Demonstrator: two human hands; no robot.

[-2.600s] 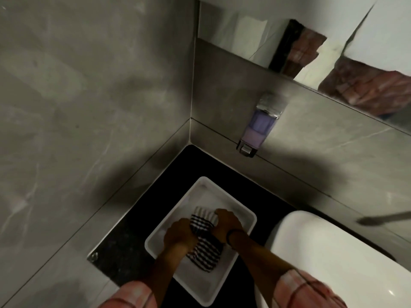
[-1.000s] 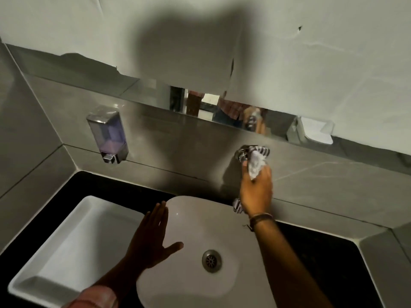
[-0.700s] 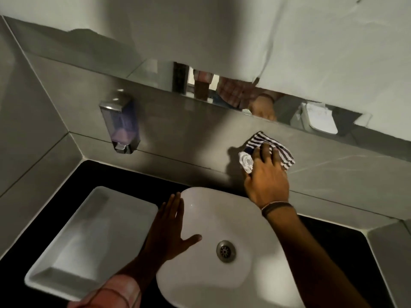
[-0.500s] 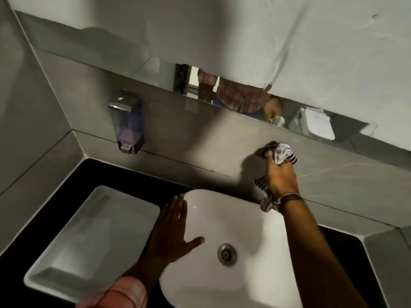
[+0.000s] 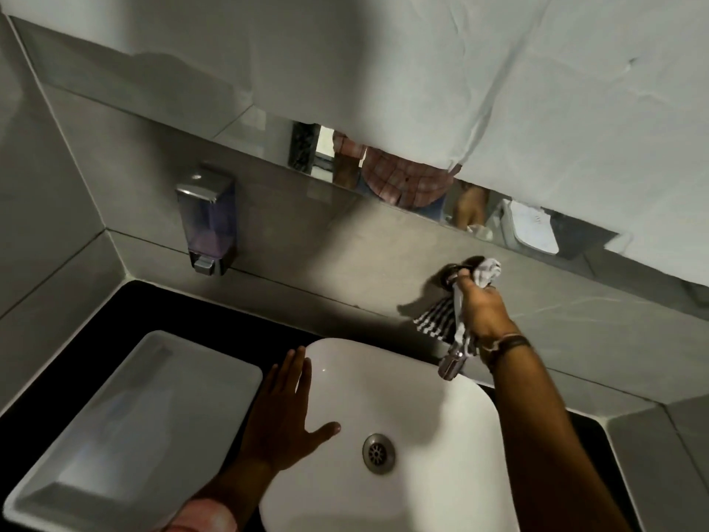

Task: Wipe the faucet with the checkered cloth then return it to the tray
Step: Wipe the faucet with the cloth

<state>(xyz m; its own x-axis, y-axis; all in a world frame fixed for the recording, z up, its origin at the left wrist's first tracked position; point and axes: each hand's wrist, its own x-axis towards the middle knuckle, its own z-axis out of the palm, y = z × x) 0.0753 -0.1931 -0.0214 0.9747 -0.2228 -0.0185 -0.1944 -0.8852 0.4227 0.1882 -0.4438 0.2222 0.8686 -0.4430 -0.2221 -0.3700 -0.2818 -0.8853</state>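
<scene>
The chrome faucet (image 5: 451, 364) sticks out of the grey wall above the white basin (image 5: 403, 474). My right hand (image 5: 481, 311) is wrapped around its neck, shut on the checkered cloth (image 5: 437, 320). One bunched end of the cloth shows above my fingers by the faucet's wall mount; a striped end hangs out to the left. The spout tip pokes out below my hand. My left hand (image 5: 286, 420) lies flat, fingers spread, on the basin's left rim. The white tray (image 5: 126, 435) sits empty on the black counter left of the basin.
A soap dispenser (image 5: 207, 220) is fixed to the wall above the tray. A mirror strip (image 5: 403, 178), partly covered by white sheeting, runs above the faucet. Grey tiled walls close in at left and right. The drain (image 5: 378, 453) sits mid-basin.
The cloth left the tray in my right hand and went to the faucet. Over the last second it has rubbed the wall mount, then slid down the neck. My left hand stays on the rim.
</scene>
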